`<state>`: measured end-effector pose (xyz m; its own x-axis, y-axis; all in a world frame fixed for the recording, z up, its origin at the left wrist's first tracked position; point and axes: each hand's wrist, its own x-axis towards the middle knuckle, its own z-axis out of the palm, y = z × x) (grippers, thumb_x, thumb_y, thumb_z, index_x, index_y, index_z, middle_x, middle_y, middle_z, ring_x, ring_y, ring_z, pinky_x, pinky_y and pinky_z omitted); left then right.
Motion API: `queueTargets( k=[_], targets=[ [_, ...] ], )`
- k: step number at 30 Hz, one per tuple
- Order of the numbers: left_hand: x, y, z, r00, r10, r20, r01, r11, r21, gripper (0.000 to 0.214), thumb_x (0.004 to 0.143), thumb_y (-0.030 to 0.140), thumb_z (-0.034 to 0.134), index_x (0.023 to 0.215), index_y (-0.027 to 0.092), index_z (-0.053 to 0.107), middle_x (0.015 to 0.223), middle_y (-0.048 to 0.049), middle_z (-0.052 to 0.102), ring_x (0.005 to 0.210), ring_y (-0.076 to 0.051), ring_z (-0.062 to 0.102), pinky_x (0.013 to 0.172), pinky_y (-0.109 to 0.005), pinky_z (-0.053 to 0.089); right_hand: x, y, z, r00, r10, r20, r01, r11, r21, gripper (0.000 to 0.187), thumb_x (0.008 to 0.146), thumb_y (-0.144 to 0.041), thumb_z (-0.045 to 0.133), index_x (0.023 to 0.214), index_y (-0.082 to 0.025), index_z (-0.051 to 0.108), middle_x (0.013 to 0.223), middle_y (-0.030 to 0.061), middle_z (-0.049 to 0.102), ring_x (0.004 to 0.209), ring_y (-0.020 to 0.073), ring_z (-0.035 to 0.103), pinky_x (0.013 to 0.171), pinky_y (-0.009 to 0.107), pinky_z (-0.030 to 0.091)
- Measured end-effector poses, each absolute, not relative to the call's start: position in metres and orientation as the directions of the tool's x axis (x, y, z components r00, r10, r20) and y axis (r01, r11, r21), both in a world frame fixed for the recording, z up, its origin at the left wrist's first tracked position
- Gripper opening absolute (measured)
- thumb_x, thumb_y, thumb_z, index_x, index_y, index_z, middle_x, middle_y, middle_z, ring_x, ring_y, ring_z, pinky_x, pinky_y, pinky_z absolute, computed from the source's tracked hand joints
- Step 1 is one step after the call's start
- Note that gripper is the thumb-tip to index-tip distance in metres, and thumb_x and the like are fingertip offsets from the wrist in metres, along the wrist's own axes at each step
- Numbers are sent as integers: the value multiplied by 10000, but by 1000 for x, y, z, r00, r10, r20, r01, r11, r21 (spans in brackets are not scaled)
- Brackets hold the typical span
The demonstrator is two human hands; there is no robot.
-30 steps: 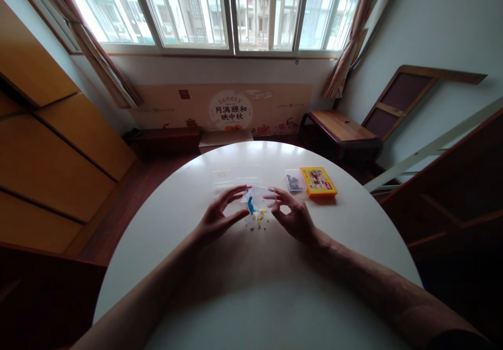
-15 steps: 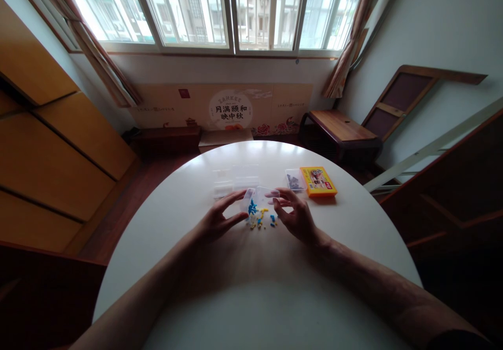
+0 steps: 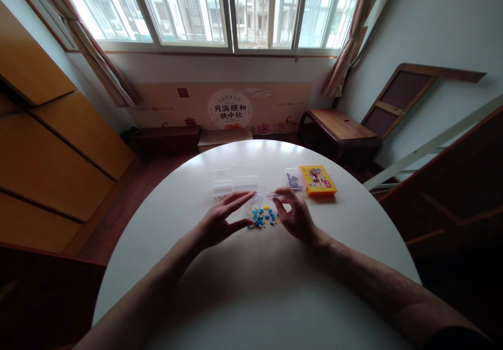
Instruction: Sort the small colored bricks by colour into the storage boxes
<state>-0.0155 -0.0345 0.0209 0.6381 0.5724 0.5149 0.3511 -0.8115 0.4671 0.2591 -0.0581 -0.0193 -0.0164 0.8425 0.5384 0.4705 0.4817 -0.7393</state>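
My left hand [image 3: 220, 219] and my right hand [image 3: 295, 215] together pinch a small clear plastic bag [image 3: 264, 199] just above a round white table [image 3: 188, 203]. Each hand grips one end of the bag with thumb and fingertips. Under the bag lies a little heap of blue and yellow pieces [image 3: 262, 218] on the tabletop. The pieces sit between my two hands. How much is left inside the bag is too small to tell.
An orange box [image 3: 318, 180] lies right of my hands, with a small clear bag of dark pieces [image 3: 293, 179] beside it. Clear plastic containers [image 3: 236, 184] sit behind my hands. A wooden bench [image 3: 340, 126] stands beyond the table, wooden cabinets [image 3: 51, 145] at left.
More blue and yellow pieces have fallen from the bag onto the table, and the heap has grown. The bag has been lowered and tipped flatter between my hands.
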Motion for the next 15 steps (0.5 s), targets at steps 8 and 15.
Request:
queueTargets(
  k=[8, 15],
  targets=[
    [-15, -35, 25, 701, 482, 526, 384, -876, 291, 701, 1031, 480, 744, 1667, 327, 491, 1512, -143, 681, 1361, -325, 670, 1172, -503, 535, 258, -59, -15, -79, 837, 541, 433, 517, -738, 63, 1091, -313, 566, 1116, -275, 610, 1147, 69, 823, 1028, 259, 816, 876, 399, 691],
    [-14, -37, 25, 632, 560, 535, 368, -825, 428, 685, 1021, 496, 752, 1643, 321, 524, 1519, -144, 666, 1385, -332, 658, 1195, -516, 541, 259, -58, -16, -21, 823, 568, 441, 517, -733, 118, 1075, -354, 619, 1130, -258, 658, 1119, 75, 823, 1002, 262, 809, 862, 396, 672]
  ],
)
